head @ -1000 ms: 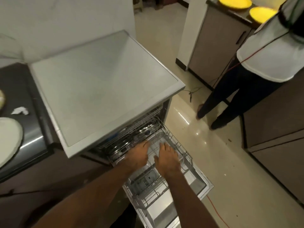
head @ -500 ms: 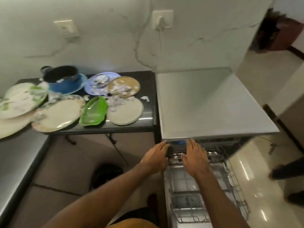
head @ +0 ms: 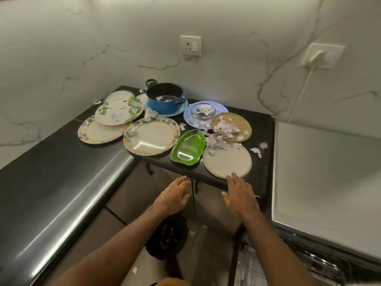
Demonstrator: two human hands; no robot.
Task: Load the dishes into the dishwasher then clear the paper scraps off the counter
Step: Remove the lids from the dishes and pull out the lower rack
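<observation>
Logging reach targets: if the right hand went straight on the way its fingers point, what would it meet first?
Probably the near rim of the plain grey plate; the right hand looks almost on it, though depth is unclear.

Counter black, polished, glossy like stone. Green dish shiny plastic; clear glass bowl at its 1 o'clock. Paper scraps matt, torn; dishwasher top, 3 o'clock, smooth dull grey.

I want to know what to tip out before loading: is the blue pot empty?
No, a few white paper scraps lie on the dark bottom inside the blue pot.
</observation>
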